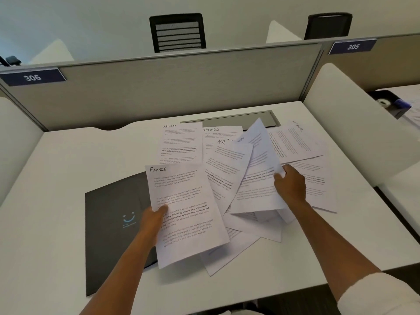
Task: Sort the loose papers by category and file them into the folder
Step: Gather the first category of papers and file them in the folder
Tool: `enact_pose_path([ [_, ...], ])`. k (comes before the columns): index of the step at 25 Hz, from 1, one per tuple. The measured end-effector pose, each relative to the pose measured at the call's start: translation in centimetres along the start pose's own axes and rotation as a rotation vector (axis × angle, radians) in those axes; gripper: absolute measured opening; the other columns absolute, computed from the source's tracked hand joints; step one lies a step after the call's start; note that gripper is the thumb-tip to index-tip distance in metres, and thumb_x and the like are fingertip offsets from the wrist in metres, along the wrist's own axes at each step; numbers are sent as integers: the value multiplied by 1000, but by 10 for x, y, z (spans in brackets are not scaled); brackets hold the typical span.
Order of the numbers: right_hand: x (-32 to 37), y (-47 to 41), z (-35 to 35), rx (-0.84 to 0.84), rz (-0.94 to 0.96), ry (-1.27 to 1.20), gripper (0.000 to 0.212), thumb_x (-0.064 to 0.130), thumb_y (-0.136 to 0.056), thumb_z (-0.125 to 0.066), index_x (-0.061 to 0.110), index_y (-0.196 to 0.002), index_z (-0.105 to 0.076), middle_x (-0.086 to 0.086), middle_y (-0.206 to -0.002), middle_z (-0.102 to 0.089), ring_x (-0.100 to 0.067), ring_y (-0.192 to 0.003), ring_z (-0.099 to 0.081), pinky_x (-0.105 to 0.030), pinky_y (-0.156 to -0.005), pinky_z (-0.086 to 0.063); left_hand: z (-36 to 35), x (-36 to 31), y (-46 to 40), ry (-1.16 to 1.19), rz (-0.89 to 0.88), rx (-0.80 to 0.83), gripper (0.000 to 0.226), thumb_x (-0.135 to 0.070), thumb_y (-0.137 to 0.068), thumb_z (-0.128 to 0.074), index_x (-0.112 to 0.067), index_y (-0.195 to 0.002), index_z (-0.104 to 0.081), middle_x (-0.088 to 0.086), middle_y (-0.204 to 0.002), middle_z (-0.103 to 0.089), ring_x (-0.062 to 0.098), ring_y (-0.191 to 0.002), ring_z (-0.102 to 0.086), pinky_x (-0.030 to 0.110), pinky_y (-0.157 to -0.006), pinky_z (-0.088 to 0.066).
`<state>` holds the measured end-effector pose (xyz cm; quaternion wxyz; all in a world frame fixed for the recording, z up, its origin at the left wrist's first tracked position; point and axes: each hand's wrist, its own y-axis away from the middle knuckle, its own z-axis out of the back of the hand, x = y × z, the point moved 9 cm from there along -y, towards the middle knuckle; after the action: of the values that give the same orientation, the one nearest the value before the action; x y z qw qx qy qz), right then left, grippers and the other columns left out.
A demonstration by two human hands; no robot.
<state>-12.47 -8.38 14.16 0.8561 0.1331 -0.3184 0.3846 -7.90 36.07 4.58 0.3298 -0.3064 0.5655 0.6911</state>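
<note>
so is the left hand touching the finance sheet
Touching. The head view shows the left hand pinching the FINANCE sheet at its left edge, thumb lying on the printed face, above the dark folder.

Left hand [152, 220] pinching, right hand [291, 183] apparently gripping, both forearms outstretched

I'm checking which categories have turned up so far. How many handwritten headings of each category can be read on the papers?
FINANCE: 1, on the sheet the left hand holds
ADMIN: 1
SPORTS: 1
HR: 1
Total: 4 clearly readable. Other headings are partly covered or too faint to count.
</note>
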Motion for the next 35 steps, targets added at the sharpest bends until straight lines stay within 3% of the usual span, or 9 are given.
enact_pose_path([
  [8,-49,-40,28,49,-112,-100,30,24,-94,-58,4,-116,-59,-16,-117,-64,-37,-106,-59,-41,-88,-48,-23,4,3,-33,22,-31,34,-17,-96,-57,-9,-129,-57,14,-111,-69,32,-90,-68,45,-81,-55],
  [13,-53,-58,59,-52,-119,-188,29,20,-97,-54,4,-122,-56,-17,-125,-60,-36,-112,-57,-36,-88,-46,-43,-4,10,-54,-6,-36,33,-16,-97,-55,-9,-129,-55,9,-107,-66,25,-84,-65,36,-75,-50],
  [16,-56,-68,80,-163,-145,-251,27,17,-98,-52,0,-120,-55,-19,-127,-59,-36,-113,-57,-28,-83,-38,-52,-5,12,-47,-1,-52,32,-17,-96,-57,-9,-127,-56,8,-105,-68,25,-85,-66,37,-74,-52],
  [18,-63,-75,79,-150,-179,-266,31,17,-98,-52,-1,-124,-54,-19,-129,-58,-36,-116,-55,-28,-84,-37,-56,-3,13,-46,12,-63,33,-18,-95,-57,-9,-127,-57,9,-106,-68,28,-88,-67,41,-79,-53],
  [23,-102,-94,43,-25,-246,-191,26,18,-95,-57,3,-115,-59,-18,-120,-64,-37,-105,-62,-37,-81,-49,-65,7,21,-12,42,-99,24,-19,-97,-56,-17,-120,-54,5,-100,-67,24,-83,-65,43,-76,-51],
  [27,-139,-100,22,61,-278,-75,26,16,-93,-57,3,-114,-59,-19,-117,-65,-38,-102,-63,-41,-82,-52,-60,24,29,14,84,-128,20,-21,-98,-55,-21,-118,-54,3,-96,-68,27,-84,-66,40,-64,-51],
  [30,-152,-104,12,145,-286,43,33,16,-89,-60,4,-119,-54,-20,-118,-62,-40,-105,-60,-44,-85,-51,-53,28,33,16,80,-155,22,-20,-98,-55,-18,-119,-54,6,-101,-67,27,-83,-66,43,-70,-51],
  [32,-150,-104,13,96,-286,192,44,15,-85,-62,2,-124,-46,-23,-121,-55,-44,-109,-54,-49,-89,-48,-46,31,33,32,85,-174,27,-20,-97,-56,-15,-123,-56,9,-107,-68,28,-87,-66,46,-77,-52],
  [35,-111,-96,7,-46,-114,331,45,13,-83,-61,0,-122,-43,-25,-118,-50,-45,-103,-51,-50,-84,-47,-33,33,34,52,97,-194,29,-22,-96,-57,-14,-124,-57,10,-111,-69,30,-92,-67,48,-81,-53],
])
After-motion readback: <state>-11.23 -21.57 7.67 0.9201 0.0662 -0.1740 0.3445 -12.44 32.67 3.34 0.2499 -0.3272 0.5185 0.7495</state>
